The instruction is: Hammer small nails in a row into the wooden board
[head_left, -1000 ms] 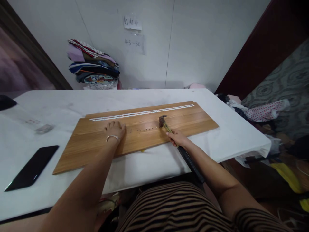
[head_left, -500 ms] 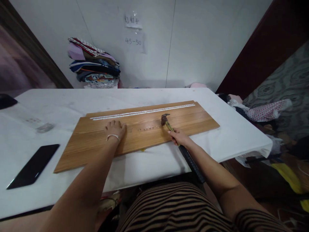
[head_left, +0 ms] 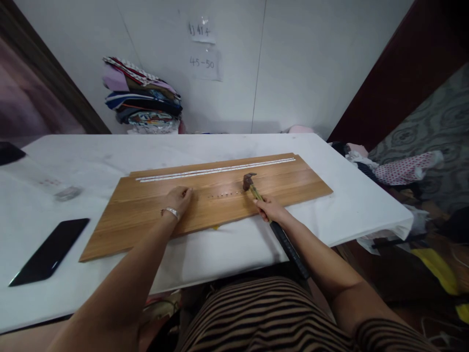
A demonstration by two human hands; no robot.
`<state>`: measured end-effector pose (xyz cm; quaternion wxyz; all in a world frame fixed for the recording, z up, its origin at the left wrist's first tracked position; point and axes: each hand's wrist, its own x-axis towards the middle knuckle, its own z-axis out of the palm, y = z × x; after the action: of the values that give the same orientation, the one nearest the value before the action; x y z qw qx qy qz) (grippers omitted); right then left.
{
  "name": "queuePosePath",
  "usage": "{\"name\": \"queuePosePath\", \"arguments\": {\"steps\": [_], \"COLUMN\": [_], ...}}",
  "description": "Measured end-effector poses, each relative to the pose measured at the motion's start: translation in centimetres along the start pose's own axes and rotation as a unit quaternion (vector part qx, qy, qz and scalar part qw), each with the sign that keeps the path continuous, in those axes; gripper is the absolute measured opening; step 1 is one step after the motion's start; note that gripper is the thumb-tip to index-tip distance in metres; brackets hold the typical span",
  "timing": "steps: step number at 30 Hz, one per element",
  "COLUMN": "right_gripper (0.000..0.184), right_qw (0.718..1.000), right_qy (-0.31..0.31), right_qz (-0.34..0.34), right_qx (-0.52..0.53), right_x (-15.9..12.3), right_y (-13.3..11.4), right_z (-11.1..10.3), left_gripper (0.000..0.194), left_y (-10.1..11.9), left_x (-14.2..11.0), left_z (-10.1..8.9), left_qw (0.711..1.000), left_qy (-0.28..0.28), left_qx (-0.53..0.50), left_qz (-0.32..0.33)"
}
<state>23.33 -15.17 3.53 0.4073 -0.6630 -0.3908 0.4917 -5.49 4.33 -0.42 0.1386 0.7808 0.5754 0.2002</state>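
A claw hammer (head_left: 248, 182) with a rusty head and a black grip is held in my right hand (head_left: 269, 208), fingers wrapped round the upper handle. Its head is over the wooden board (head_left: 135, 220), at the right end of a row of several small nails (head_left: 226, 194). My left hand (head_left: 178, 199) is at the board left of the row, its fingers curled together in a pinch. Whatever is between those fingertips, if anything, is too small to make out. Two white strips (head_left: 216, 170) run along the board's far side.
The board lies on a white-covered table (head_left: 220, 261). A black phone-like slab (head_left: 51, 252) is at the left, with a small clear plastic bag (head_left: 68, 193) behind it. Folded cloths (head_left: 144, 98) are stacked by the wall; more fabric (head_left: 403, 167) lies beyond the right edge.
My left hand has gone from lying flat with spread fingers to a pinch, its wrist raised. The hammer and my right hand have barely moved.
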Motion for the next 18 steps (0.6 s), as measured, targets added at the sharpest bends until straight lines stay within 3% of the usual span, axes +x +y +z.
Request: {"name": "queuePosePath", "arguments": {"steps": [6, 10, 18], "right_gripper": [0.035, 0.039, 0.039], "right_qw": [1.0, 1.0, 0.999], "right_qy": [0.002, -0.009, -0.004], "right_qz": [-0.003, -0.014, -0.014], "right_qx": [-0.008, -0.02, -0.033], "right_x": [-0.1, 0.1, 0.1], "right_y": [0.3, 0.9, 1.1], "right_z": [0.1, -0.1, -0.1], "left_gripper": [0.03, 0.025, 0.022], "left_y": [0.0, -0.2, 1.9], "left_x": [-2.6, -3.7, -3.2], "left_z": [1.6, 2.7, 1.8], "left_qw": [0.997, 0.997, 0.999], "left_qy": [-0.009, 0.014, -0.02], "left_qx": [-0.072, -0.062, 0.024], "left_qz": [0.028, 0.047, 0.01]}}
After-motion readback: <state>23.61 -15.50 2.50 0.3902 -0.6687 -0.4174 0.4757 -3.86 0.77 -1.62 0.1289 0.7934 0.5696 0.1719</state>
